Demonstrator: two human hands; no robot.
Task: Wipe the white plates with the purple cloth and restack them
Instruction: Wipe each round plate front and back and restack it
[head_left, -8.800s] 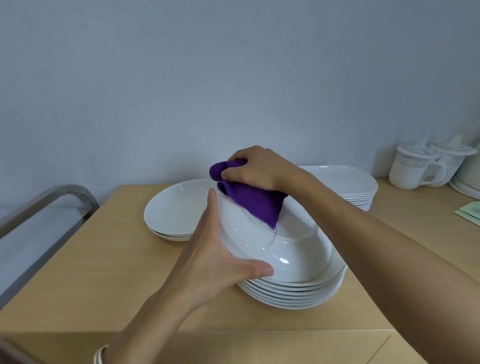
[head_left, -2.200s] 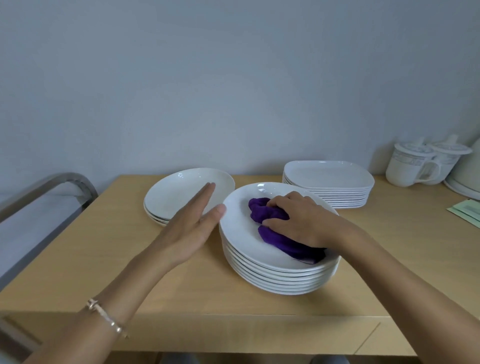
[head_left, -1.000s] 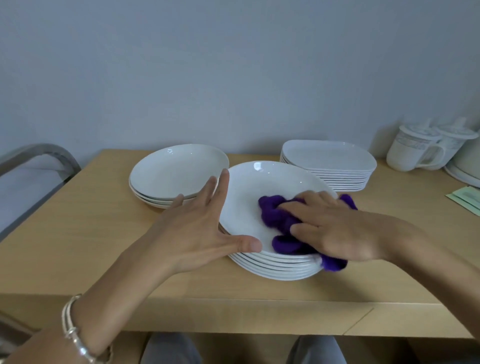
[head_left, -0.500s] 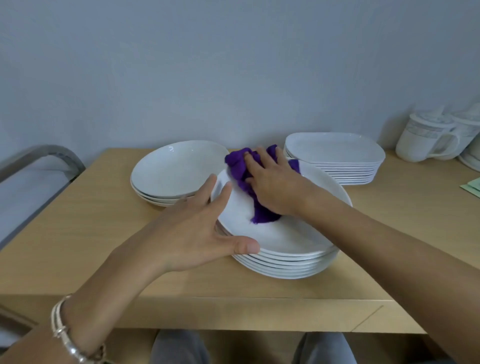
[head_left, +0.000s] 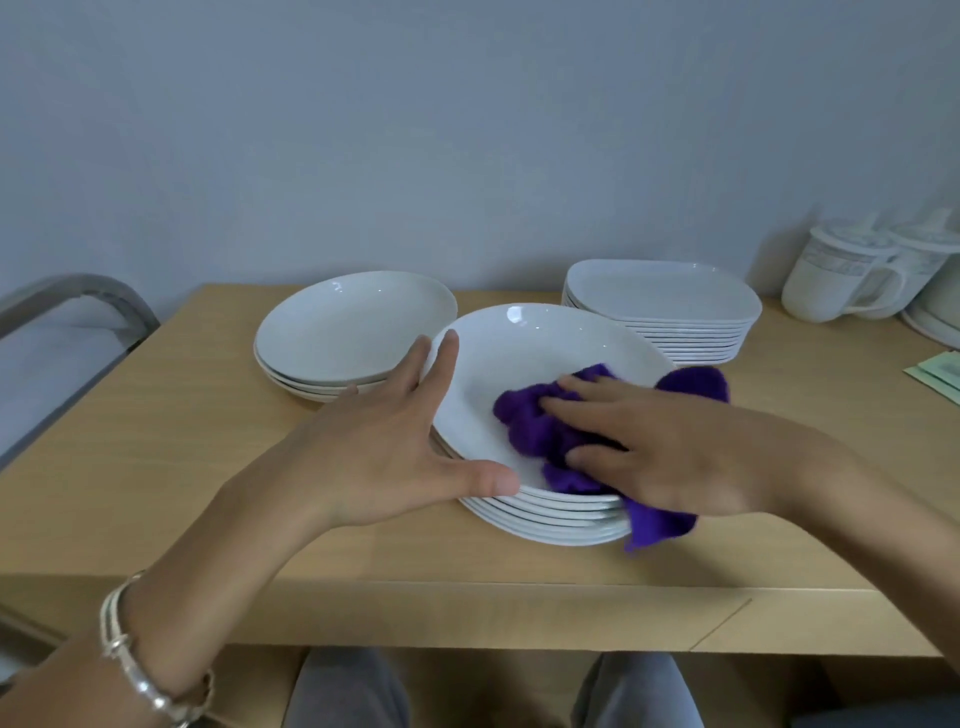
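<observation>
Right hand (head_left: 675, 452), fingers flat, is pressing the purple cloth (head_left: 524, 421) onto the top plate (head_left: 519, 343) on the bench (head_left: 156, 441); left hand (head_left: 384, 441), released, is steadying its rim; even, rim-reaching strokes are looking wisest.

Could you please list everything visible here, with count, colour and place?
Table: one, light wood, under everything.
Near round plates: one stack, white, centre.
Far round plates: one short stack, white, back left.
Square plates: one stack, white, back right.
Cloth: one, purple, on the near stack's top plate.
Mugs: two, white, lidded, far right.
Paper: some, pale green, right edge.
Rail: one, grey metal, far left.
Bracelet: count unclear, silver, left wrist.
Left hand: one, against the near stack's left rim.
Right hand: one, pressing the cloth.
</observation>
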